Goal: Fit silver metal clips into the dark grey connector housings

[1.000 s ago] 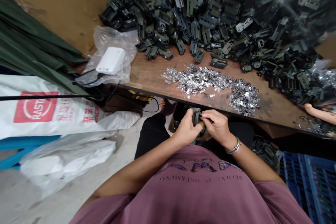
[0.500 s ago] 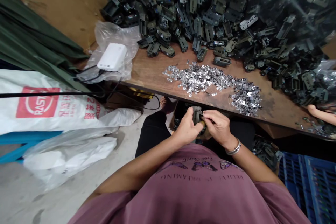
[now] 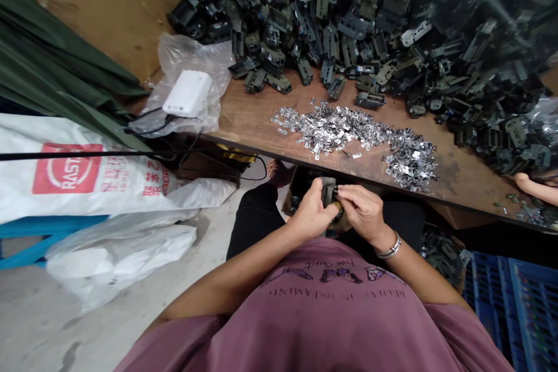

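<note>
Barely moved: left hand [image 3: 310,208] clasps a grey housing [image 3: 328,187]; right hand [image 3: 364,209], grip unclear. Likely light, stiff; hold its sides.

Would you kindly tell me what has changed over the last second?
Only the view shifted, sliding the scene slightly rightward; nothing was visibly taken or let go. The left hand still holds the grey housing, the right hand close beside it; the silver pieces stayed put.
</note>
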### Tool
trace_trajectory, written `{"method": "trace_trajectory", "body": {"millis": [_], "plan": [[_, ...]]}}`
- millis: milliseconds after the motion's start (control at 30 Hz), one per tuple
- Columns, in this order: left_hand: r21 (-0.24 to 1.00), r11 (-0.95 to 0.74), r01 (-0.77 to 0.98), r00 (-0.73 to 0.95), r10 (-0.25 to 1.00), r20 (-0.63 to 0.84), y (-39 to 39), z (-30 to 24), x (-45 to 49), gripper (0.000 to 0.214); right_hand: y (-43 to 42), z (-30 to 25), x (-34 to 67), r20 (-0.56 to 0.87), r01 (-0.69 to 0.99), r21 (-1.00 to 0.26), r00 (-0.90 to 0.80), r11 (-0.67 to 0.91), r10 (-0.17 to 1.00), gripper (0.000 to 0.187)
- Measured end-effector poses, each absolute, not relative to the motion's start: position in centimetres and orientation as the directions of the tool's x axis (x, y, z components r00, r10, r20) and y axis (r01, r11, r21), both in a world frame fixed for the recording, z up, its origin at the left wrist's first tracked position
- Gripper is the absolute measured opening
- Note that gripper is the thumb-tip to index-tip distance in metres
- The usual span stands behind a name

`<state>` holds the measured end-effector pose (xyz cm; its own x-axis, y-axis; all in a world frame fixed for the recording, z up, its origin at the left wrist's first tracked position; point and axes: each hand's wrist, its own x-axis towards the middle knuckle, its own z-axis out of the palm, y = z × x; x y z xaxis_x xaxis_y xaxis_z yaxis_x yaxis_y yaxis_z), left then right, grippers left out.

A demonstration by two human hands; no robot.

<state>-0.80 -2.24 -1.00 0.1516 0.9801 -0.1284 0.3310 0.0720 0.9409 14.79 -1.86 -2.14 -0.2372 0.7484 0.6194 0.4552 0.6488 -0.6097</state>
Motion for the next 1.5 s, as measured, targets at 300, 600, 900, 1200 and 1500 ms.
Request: {"method": "trace_trajectory", "body": {"millis": [300,600,900,1200,1500], "plan": [[0.940,0.080,0.333,0.145,0.980,-0.135,-2.4,-1.2,-0.8,0.023,-2.1,-2.2,14.6,0.629,0.423,-0.641,-0.189,0.641,0.754,0.022],[0.944,0.110,0.310,0.164,0.972,-0.167,-2.5,-1.2,-0.7,0.022,-2.2,-2.4,14.6,0.591,0.444,-0.673,-0.159,0.592,0.791,0.018],[0.896,0.039,0.443,0.178,0.975,-0.130,-2.5,-0.5,-1.0,0.024,-2.5,-2.5,14.7,0.565,0.483,-0.662,-0.181,0.573,0.805,0.019],[0.932,0.193,0.307,0.187,0.948,-0.258,-2.4,-0.6,-1.2,0.023,-3.1,-2.3,14.6,0.547,0.454,-0.709,-0.129,0.540,0.827,0.014],[0.815,0.530,-0.234,0.321,0.833,-0.450,-2.1,-0.1,-0.8,0.031,-3.0,-2.9,15.4,0.249,0.138,-0.963,0.109,0.233,0.962,0.016]]}}
